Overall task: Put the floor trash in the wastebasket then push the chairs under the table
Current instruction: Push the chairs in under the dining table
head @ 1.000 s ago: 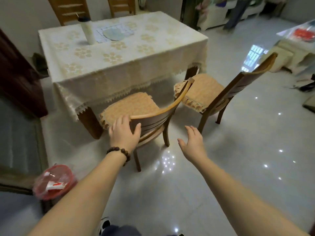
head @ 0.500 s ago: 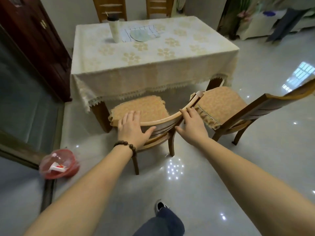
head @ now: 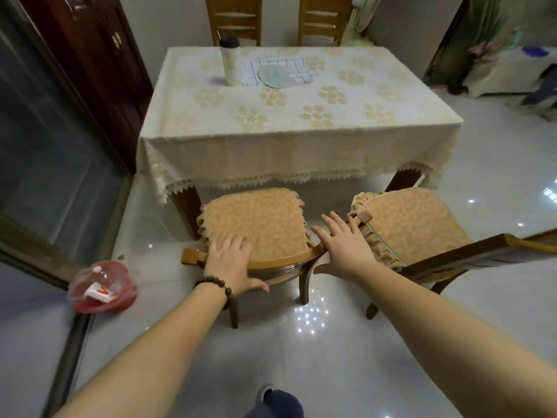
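Note:
The left chair (head: 256, 224), with an orange cushion, faces the table (head: 301, 152), its seat front near the tablecloth's lace hem. My left hand (head: 232, 263) grips the chair's curved top rail, fingers over it and thumb beneath. My right hand (head: 343, 245) is spread flat at the rail's right end, holding nothing. The right chair (head: 416, 227) stands at an angle beside the table's right leg, its backrest pointing right. The red wastebasket (head: 102, 288) sits on the floor to the left, with a white and red carton inside.
A bottle (head: 230, 61) and a round plate (head: 277, 75) stand on the table. Two more chairs (head: 233, 19) sit at its far side. A dark cabinet (head: 90, 55) and a glass door (head: 45, 146) line the left. My shoe (head: 268, 396) is below.
I have stepped closer. The left chair has swung square to the table. My right hand came onto the rail's end, then spread flat; my left hand stayed on the rail.

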`<action>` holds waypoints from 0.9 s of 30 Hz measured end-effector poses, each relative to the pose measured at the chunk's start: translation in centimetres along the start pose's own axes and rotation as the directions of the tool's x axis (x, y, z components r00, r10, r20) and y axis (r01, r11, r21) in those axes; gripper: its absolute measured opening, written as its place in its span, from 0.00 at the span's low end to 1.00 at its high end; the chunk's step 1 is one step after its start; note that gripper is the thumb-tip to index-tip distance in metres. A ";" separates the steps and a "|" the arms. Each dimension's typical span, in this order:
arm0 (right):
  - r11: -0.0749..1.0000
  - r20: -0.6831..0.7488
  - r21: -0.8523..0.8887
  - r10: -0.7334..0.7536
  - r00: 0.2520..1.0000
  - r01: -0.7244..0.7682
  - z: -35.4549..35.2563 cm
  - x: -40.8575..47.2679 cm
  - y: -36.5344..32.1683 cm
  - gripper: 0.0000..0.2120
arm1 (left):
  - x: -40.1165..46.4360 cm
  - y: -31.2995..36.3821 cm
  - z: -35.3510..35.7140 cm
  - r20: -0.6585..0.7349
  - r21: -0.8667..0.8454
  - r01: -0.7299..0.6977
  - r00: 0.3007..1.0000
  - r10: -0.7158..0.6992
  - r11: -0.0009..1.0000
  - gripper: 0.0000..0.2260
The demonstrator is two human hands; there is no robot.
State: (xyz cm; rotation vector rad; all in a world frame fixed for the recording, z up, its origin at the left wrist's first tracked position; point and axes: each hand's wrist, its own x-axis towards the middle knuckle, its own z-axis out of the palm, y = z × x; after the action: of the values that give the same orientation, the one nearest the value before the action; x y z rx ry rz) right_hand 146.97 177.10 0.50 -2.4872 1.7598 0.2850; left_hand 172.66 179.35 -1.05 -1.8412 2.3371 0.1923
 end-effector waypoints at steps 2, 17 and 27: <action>0.996 0.046 -0.044 -0.073 0.996 0.075 -0.2 0.7 0.6 0.45 | 0.3 -0.2 0.7 0.020 0.061 -0.004 1.000 0.003 0.998 0.45; 0.910 0.000 -0.149 -0.392 0.920 0.387 2.2 5.6 4.0 0.05 | 3.2 0.4 0.4 0.157 0.241 -0.031 0.988 -0.007 0.970 0.07; 0.911 -0.123 -0.207 -0.386 0.914 0.357 2.3 8.6 7.0 0.20 | 7.6 1.2 -2.8 0.203 0.317 -0.066 0.979 0.000 0.946 0.07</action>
State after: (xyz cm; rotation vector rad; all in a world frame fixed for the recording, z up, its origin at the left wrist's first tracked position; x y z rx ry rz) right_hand 142.88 167.18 -3.20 -2.9847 1.3089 0.2259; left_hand 169.62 171.79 0.18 -1.5505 2.1153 -0.0035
